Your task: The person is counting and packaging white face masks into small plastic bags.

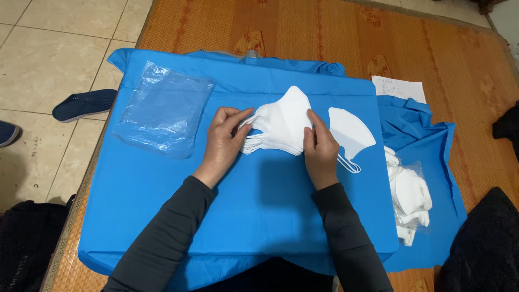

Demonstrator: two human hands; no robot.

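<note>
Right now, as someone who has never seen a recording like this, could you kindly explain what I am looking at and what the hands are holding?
There is no machine here: these are a person's two bare hands, in dark long sleeves. The single picture comes from a camera worn on that person's head, looking down, so the arms enter from the bottom edge.

The work surface is covered with a blue cloth and sits on a woven orange mat beside a tiled floor. The left hand and the right hand grip a stack of folded white face masks from either side. One single mask lies just right of the right hand, its ear loops trailing. To the left lies a pile of clear plastic bags. At the right edge sits a bagged pack of masks, and behind it a sheet of paper. A dark blue slipper rests on the floor.
</note>
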